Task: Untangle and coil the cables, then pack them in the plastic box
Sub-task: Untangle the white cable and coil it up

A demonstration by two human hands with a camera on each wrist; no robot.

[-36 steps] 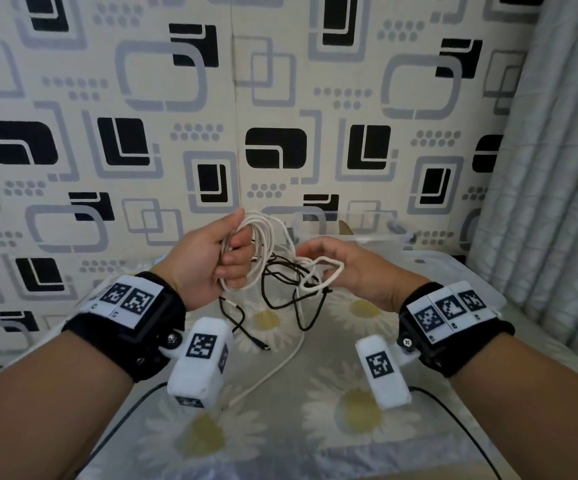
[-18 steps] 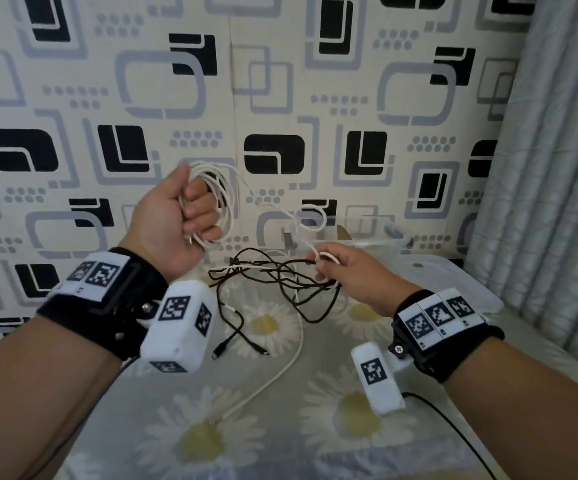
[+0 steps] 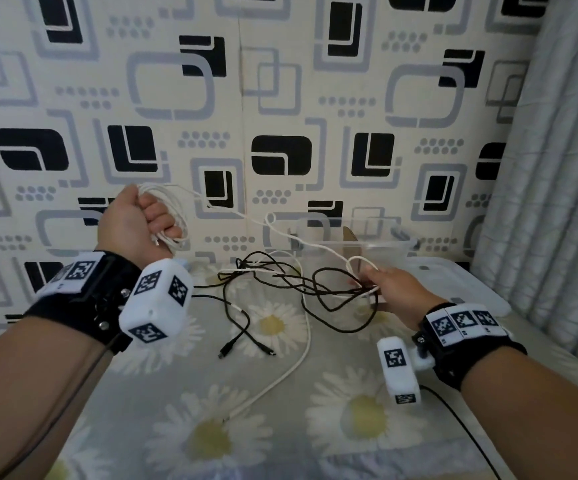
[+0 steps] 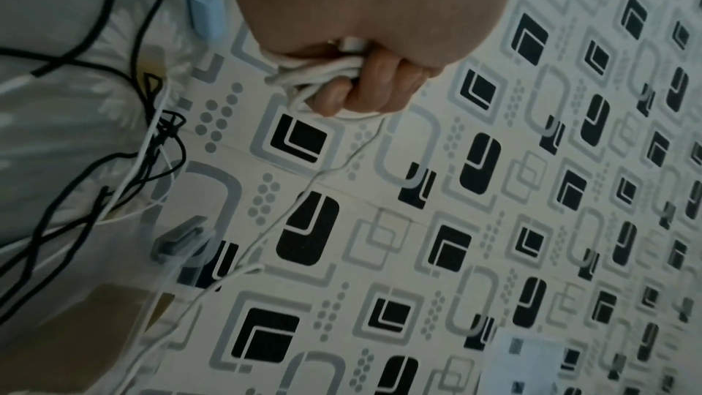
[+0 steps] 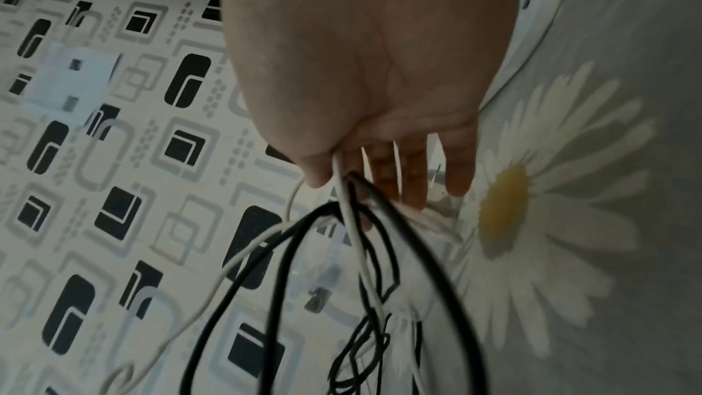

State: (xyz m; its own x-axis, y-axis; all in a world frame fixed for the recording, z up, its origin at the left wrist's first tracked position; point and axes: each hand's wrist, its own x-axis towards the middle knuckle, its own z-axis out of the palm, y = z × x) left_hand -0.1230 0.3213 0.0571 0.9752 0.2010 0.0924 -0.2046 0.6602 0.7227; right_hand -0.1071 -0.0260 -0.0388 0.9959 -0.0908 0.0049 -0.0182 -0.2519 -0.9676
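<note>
My left hand point(image 3: 142, 223) is raised at the left and grips a coil of white cable point(image 3: 173, 216), its fingers curled round the loops point(image 4: 323, 74). From the coil a white strand point(image 3: 246, 216) runs right and down to my right hand point(image 3: 381, 285). That hand is low over the table and pinches the white cable together with black cable loops point(image 5: 349, 191). The black cable tangle point(image 3: 280, 282) lies spread between the hands, two plugs point(image 3: 246, 351) resting on the cloth. A clear plastic box point(image 3: 384, 244) stands against the wall, behind the right hand.
The table carries a grey cloth with daisies point(image 3: 363, 417). A small blue charger plug point(image 4: 205, 14) lies near the wall under the left hand. A white lid or bin point(image 3: 453, 282) sits at the right beside a grey curtain point(image 3: 557, 168). Patterned wallpaper fills the back.
My left hand has risen and moved left with the white coil, drawing the strand out. My right hand has moved right and down, holding the tangle.
</note>
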